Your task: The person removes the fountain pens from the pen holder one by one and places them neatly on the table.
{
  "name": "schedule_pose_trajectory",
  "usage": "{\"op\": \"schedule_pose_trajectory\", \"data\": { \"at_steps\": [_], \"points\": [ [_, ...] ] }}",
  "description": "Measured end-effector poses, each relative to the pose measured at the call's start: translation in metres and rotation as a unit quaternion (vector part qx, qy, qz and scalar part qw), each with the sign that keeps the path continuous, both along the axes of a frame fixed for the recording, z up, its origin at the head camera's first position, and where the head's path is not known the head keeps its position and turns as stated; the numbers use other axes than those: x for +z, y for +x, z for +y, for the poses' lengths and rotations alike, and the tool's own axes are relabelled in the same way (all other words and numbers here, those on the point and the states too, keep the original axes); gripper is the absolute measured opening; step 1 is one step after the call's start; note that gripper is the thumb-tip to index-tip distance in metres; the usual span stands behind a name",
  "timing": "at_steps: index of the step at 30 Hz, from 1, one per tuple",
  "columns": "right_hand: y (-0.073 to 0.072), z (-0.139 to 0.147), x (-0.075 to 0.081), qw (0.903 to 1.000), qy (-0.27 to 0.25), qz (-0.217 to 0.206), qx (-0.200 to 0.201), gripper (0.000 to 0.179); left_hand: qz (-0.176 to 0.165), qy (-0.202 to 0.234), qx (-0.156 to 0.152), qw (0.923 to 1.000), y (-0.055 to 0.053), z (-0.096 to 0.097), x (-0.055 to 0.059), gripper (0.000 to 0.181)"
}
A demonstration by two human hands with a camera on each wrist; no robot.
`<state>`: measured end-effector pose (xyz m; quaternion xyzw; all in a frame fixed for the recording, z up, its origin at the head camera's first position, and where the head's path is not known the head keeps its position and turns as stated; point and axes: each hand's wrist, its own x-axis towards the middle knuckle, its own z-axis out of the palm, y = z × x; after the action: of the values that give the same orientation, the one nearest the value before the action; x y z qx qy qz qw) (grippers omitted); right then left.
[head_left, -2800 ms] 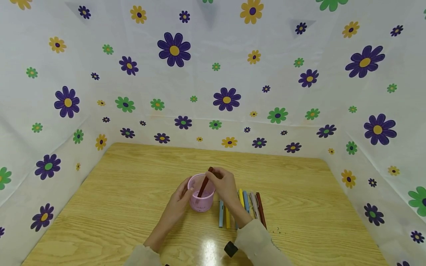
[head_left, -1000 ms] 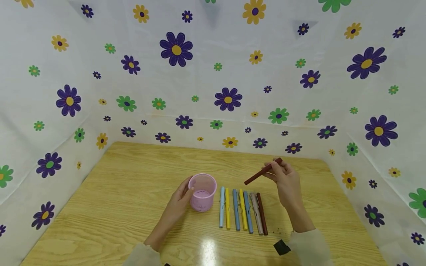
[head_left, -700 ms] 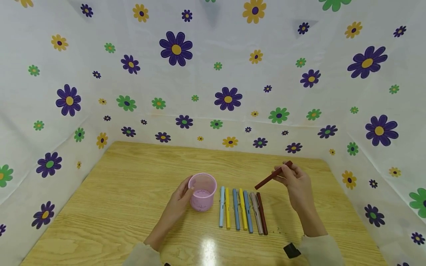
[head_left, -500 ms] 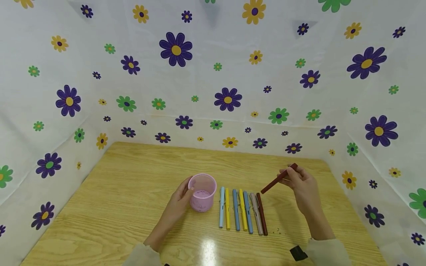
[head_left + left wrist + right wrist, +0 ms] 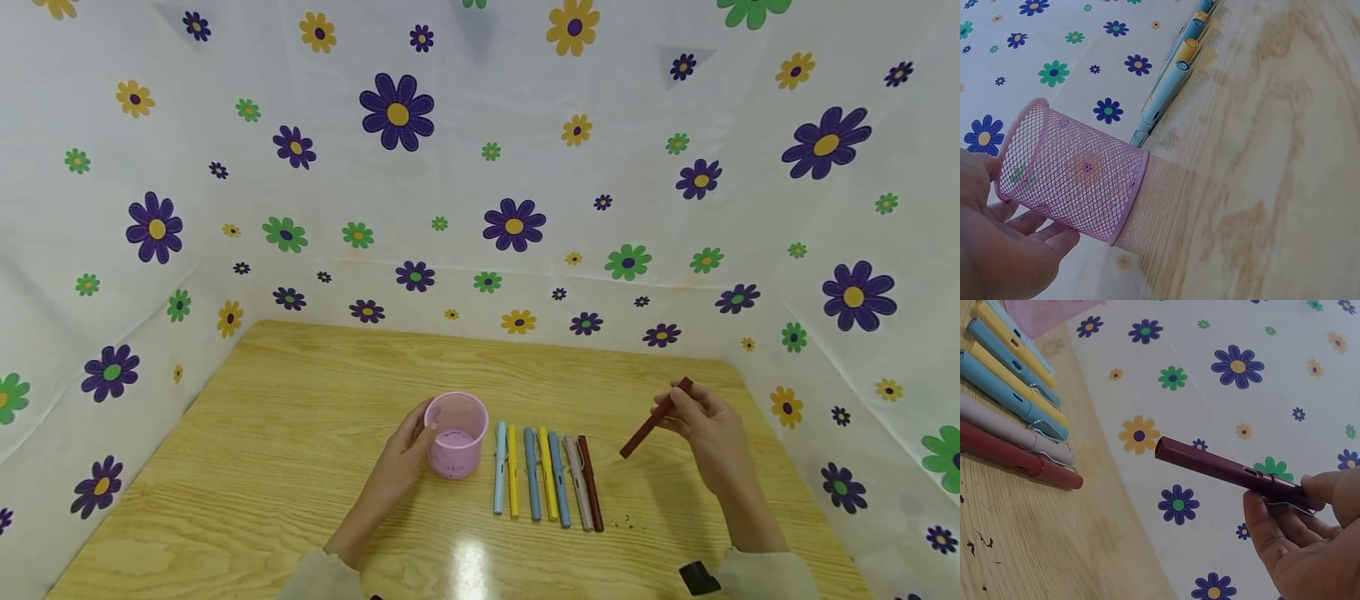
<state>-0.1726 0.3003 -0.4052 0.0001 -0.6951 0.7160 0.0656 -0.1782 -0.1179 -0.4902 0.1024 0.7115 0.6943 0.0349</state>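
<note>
My left hand point(image 5: 397, 462) grips the pink mesh pen cup point(image 5: 454, 457), thumb over its rim and fingers round its left side. The cup stands upright on the table, and no pen shows inside it. In the left wrist view the mesh cup point(image 5: 1079, 172) appears tilted, with the fingers along its side. My right hand point(image 5: 716, 433) pinches a dark red pen point(image 5: 647, 427) near its clip end, held slanting over the table's right part. The right wrist view shows this pen point(image 5: 1210, 465) between thumb and fingers, its far end pointing away from the hand.
Between the hands several pens lie side by side: a light blue pen point(image 5: 499, 475), yellow and blue ones, a grey pen point(image 5: 579, 487) and a dark red pen point(image 5: 591, 487) at the right end. Dark crumbs point(image 5: 627, 522) lie nearby. Flowered cloth point(image 5: 450, 183) walls the table point(image 5: 300, 400).
The dark red pen was inside the cup at first. My right hand has lifted it out and carried it right, past the row of pens. My left hand stays on the cup.
</note>
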Motion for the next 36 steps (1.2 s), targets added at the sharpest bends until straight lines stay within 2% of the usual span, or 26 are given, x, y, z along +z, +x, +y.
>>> {"op": "schedule_pose_trajectory", "data": {
  "at_steps": [10, 16, 23, 36],
  "points": [
    [0.001, 0.014, -0.002, 0.9990, 0.031, -0.032, 0.003, 0.023, -0.002, -0.003, 0.002, 1.0000, 0.000, 0.000, 0.000, 0.055],
    [0.002, 0.015, -0.004, 0.9969, 0.057, -0.052, 0.011, 0.037, 0.001, -0.004, 0.003, 1.0000, 0.000, 0.000, -0.001, 0.055],
    [0.002, 0.013, -0.007, 0.9896, 0.115, -0.080, 0.028, 0.051, 0.004, -0.007, 0.003, 1.0000, 0.000, 0.000, -0.001, 0.055],
    [0.001, 0.004, -0.022, 0.9781, 0.145, -0.131, 0.070, 0.053, 0.003, 0.001, -0.004, 1.0000, 0.000, 0.000, -0.002, 0.056]
  ]
}}
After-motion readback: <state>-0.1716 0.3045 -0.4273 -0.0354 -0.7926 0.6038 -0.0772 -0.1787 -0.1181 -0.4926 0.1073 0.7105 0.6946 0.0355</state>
